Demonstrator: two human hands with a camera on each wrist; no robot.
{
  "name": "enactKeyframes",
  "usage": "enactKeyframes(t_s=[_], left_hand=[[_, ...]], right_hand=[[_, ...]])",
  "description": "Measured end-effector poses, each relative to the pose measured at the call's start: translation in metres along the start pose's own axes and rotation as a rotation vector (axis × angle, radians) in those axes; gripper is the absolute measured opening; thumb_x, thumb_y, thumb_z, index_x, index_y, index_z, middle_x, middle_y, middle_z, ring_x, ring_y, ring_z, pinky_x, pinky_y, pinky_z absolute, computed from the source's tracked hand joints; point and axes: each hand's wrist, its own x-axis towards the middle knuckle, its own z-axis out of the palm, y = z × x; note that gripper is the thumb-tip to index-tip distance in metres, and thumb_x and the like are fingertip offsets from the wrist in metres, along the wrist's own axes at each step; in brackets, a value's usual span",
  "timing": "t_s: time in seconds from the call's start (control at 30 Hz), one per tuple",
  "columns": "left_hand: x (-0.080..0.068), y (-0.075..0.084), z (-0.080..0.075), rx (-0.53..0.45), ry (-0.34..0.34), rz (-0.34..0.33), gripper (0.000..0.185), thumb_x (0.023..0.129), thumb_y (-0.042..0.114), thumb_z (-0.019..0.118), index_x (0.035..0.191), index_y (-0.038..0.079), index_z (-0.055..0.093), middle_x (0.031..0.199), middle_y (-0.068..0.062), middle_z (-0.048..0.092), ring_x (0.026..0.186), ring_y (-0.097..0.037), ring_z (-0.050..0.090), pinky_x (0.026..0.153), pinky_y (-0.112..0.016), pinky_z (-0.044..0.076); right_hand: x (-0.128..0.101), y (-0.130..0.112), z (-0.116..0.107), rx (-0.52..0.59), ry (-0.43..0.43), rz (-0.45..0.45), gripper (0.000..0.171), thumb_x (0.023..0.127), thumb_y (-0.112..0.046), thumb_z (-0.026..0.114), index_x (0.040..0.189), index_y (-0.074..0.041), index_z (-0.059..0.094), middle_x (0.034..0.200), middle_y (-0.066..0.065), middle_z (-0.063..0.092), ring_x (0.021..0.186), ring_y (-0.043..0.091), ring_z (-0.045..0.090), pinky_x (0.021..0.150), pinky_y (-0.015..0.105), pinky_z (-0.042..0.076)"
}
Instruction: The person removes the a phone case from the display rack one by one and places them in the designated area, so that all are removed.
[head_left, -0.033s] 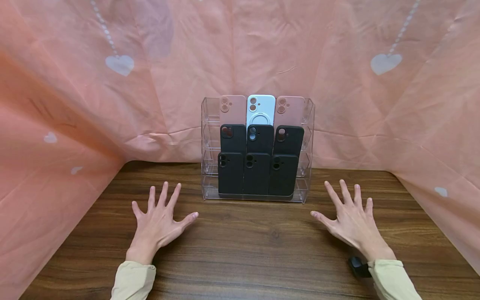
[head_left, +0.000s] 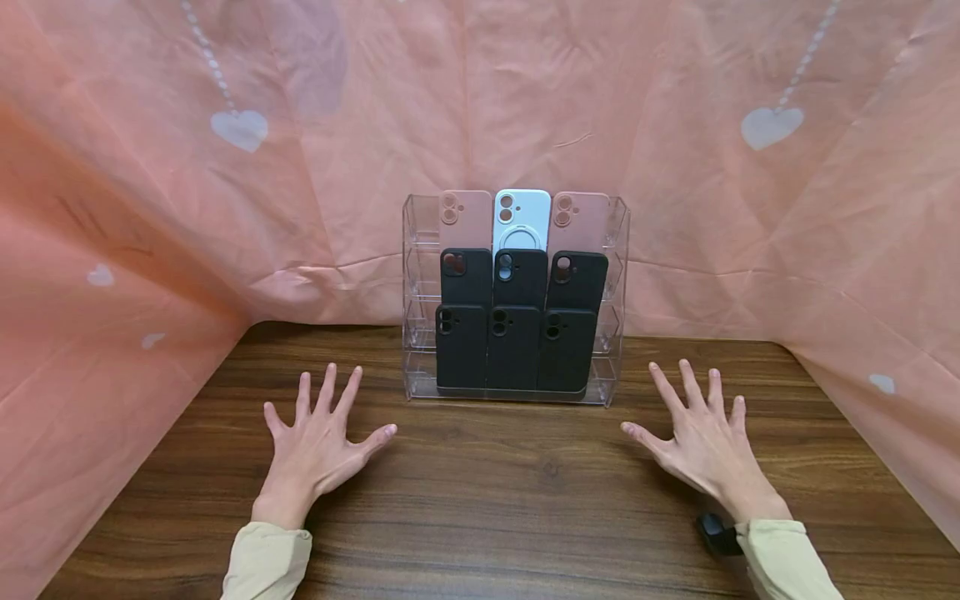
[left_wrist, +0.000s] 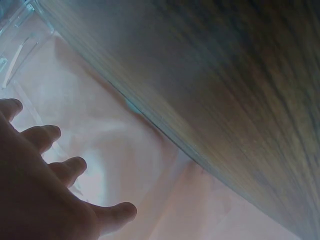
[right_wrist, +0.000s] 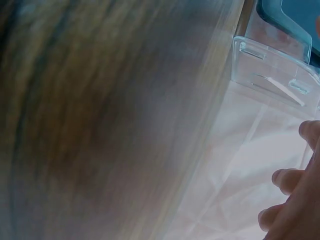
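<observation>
Starting with the big picture: pink cloth (head_left: 480,100) drapes all round, and the wooden worktop (head_left: 510,492) runs out in front of you. Dead centre at its back edge stands the clear acrylic rack (head_left: 617,275), upright, tiered, loaded with phone cases: two pink (head_left: 465,218) flanking a pale blue one (head_left: 522,215) on top, then two rows of black cases (head_left: 513,346) below.

Your left hand (head_left: 318,450) lies flat on the wood, fingers spread wide, holding nothing; your right hand (head_left: 705,446) mirrors it, splayed and empty. Both sit near the rack, one to each side, not touching it.

My read: if you go for a case, reach for the front black row first, since it overlaps the row behind. Pinch one case by its edges and lift straight up; steady the rack's side wall with the other hand, as light acrylic may well tip or slide.
</observation>
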Motion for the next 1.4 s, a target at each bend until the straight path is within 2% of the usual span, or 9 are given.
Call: enactKeyframes(t_s=[0.37,0.53,0.63,0.73,0.8,0.9,0.97,1.13,1.4], left_hand=[[0.001,-0.001,0.001,-0.035,-0.014,-0.004,0.099,0.088,0.086,0.041,0.165,0.031,0.014,0.172,-0.015,0.012,0.157,-0.050,0.008,0.108,-0.091,0.004],[0.006,0.002,-0.001,-0.191,-0.040,-0.013,0.096,0.090,0.083,0.044,0.165,0.036,0.007,0.173,-0.012,0.011,0.157,-0.049,0.010,0.109,-0.088,0.014],[0.012,0.005,-0.001,-0.334,-0.027,-0.006,0.092,0.092,0.076,0.051,0.165,0.037,0.009,0.173,-0.011,0.016,0.156,-0.046,0.018,0.113,-0.082,0.023],[0.018,0.010,-0.002,-0.489,0.001,0.009,0.087,0.094,0.067,0.058,0.164,0.035,0.016,0.171,-0.010,0.023,0.155,-0.041,0.025,0.118,-0.073,0.029],[0.022,0.013,-0.003,-0.583,0.026,0.009,0.084,0.094,0.062,0.062,0.163,0.034,0.022,0.169,-0.009,0.029,0.154,-0.038,0.030,0.119,-0.067,0.032],[0.029,0.018,-0.004,-0.699,0.058,-0.005,0.079,0.094,0.056,0.066,0.160,0.034,0.030,0.163,-0.007,0.040,0.149,-0.036,0.040,0.116,-0.062,0.039],[0.033,0.020,-0.006,-0.757,0.067,-0.014,0.076,0.095,0.053,0.067,0.159,0.033,0.033,0.161,-0.006,0.044,0.145,-0.035,0.045,0.112,-0.060,0.043],[0.043,0.024,-0.007,-0.833,0.049,-0.019,0.073,0.096,0.049,0.067,0.159,0.030,0.035,0.161,-0.010,0.044,0.142,-0.035,0.049,0.111,-0.058,0.047],[0.059,0.030,-0.004,-0.925,0.037,-0.019,0.071,0.096,0.042,0.069,0.158,0.030,0.036,0.157,-0.013,0.047,0.139,-0.037,0.053,0.111,-0.058,0.049]], right_hand=[[-0.001,0.001,0.001,0.020,-0.027,0.008,0.097,0.091,-0.072,0.056,0.165,-0.030,0.012,0.166,0.029,0.019,0.149,0.063,0.011,0.107,0.087,0.015],[0.002,-0.002,-0.003,0.143,-0.009,0.008,0.092,0.093,-0.064,0.061,0.165,-0.028,0.017,0.166,0.028,0.023,0.152,0.058,0.014,0.107,0.085,0.022],[0.005,-0.007,-0.006,0.245,0.059,0.002,0.085,0.093,-0.055,0.067,0.163,-0.027,0.026,0.162,0.026,0.033,0.149,0.055,0.027,0.103,0.082,0.031],[0.009,-0.013,-0.009,0.347,0.181,-0.027,0.074,0.092,-0.042,0.074,0.157,-0.024,0.041,0.152,0.022,0.049,0.138,0.048,0.047,0.098,0.069,0.045],[0.013,-0.018,-0.010,0.407,0.276,-0.057,0.067,0.090,-0.032,0.078,0.150,-0.021,0.051,0.140,0.019,0.060,0.127,0.038,0.058,0.097,0.046,0.053],[0.019,-0.025,-0.010,0.493,0.397,-0.106,0.057,0.086,-0.018,0.081,0.140,-0.016,0.062,0.122,0.014,0.070,0.111,0.013,0.065,0.085,0.014,0.051],[0.024,-0.030,-0.010,0.554,0.440,-0.129,0.053,0.084,-0.011,0.081,0.135,-0.014,0.066,0.114,0.013,0.073,0.103,-0.002,0.064,0.081,0.003,0.049],[0.034,-0.042,-0.013,0.670,0.413,-0.125,0.049,0.085,-0.006,0.080,0.132,-0.011,0.067,0.111,0.015,0.075,0.097,-0.005,0.066,0.077,0.005,0.055],[0.050,-0.055,-0.019,0.698,0.361,-0.122,0.048,0.088,-0.011,0.079,0.134,-0.011,0.065,0.111,0.018,0.074,0.096,0.001,0.068,0.075,0.008,0.056]])
